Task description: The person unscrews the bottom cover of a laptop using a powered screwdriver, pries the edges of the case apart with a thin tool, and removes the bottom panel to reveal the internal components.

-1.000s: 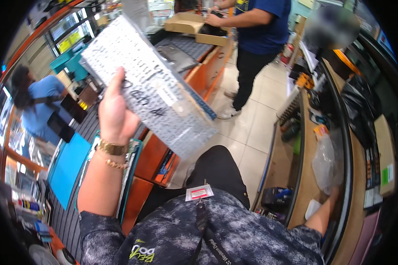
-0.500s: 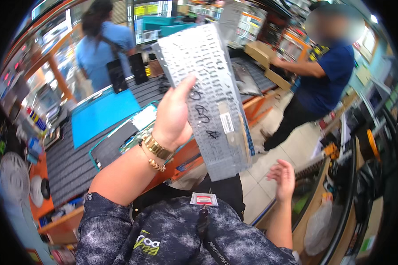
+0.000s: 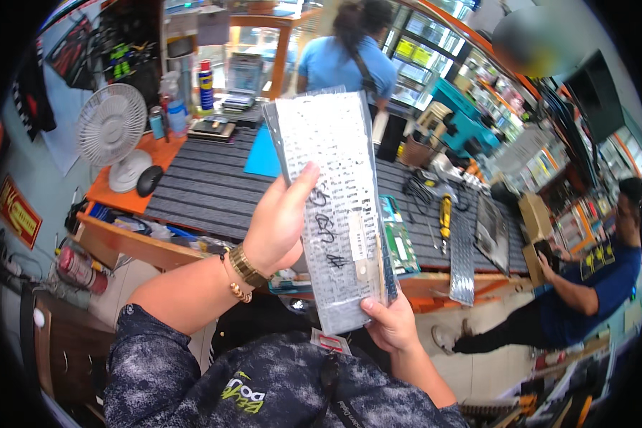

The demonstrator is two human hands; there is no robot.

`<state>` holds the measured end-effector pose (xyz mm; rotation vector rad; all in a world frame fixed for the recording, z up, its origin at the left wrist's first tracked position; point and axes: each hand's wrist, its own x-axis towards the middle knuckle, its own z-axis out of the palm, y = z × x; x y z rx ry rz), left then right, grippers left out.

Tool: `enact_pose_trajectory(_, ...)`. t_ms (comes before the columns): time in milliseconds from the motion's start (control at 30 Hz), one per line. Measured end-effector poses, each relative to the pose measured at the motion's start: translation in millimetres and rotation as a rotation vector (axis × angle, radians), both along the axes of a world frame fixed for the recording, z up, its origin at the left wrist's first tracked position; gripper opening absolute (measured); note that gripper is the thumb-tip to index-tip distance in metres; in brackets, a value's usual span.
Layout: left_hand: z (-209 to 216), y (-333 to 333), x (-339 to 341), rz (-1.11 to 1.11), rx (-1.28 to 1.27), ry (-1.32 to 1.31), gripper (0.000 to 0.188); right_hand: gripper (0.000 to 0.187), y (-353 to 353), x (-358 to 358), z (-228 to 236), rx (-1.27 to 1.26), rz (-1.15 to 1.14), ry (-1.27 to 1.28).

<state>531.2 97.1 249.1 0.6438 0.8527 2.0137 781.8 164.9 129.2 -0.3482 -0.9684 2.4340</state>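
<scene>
Both hands grip one keyboard panel (image 3: 339, 214), held upright above the person's lap with its grey back side up: the left hand (image 3: 278, 225) clasps its left edge at mid-height, thumb laid across the back, and the right hand (image 3: 389, 324) pinches its near right corner from below. One gold watch (image 3: 246, 265) and one bead bracelet (image 3: 234, 287) sit on the left wrist. Beyond the panel runs a dark ribbed surface (image 3: 200, 189) carrying one white fan (image 3: 110, 128), one black mouse (image 3: 149, 180), one blue mat (image 3: 265, 157), one yellow-handled screwdriver (image 3: 445, 216) and a second keyboard panel (image 3: 463, 253) lying flat at the right. Two other people are in view: one in a light blue shirt (image 3: 346, 64) at the far side, back turned, and one in a dark blue shirt (image 3: 592, 285) at the right rim, partly cut off. Handwritten marks on the held panel cannot be made out, and its key side is hidden. Small items on the far shelves blur together.
</scene>
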Motion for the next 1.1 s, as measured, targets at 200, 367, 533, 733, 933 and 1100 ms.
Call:
enact_pose_trajectory(200, -20, -25, -14, 0.068, 0.013, -0.044, 0.067, 0.073, 29, -22, -7, -0.130, 0.109, -0.095)
enact_pose_trajectory(367, -29, -64, -34, 0.125, -0.040, 0.007, 0.069, 0.069, 35, -38, -8, -0.179, 0.233, -0.054)
enact_pose_trajectory(533, -29, -110, -43, 0.287, -0.116, 0.035, 0.067, 0.058, 24, -48, -16, -0.104, 0.237, -0.143)
enact_pose_trajectory(733, -20, -170, -37, 0.473, -0.127, 0.028, 0.068, 0.033, -1, -71, -17, 0.035, 0.144, -0.123)
enact_pose_trajectory(933, 1, -234, -5, 0.699, -0.177, 0.174, 0.056, 0.022, -17, -87, 3, 0.153, 0.431, -0.161)
enact_pose_trajectory(1100, 7, -285, 32, 0.905, -0.073, 0.162, 0.056, 0.019, -24, -95, 6, 0.209, 0.582, -0.093)
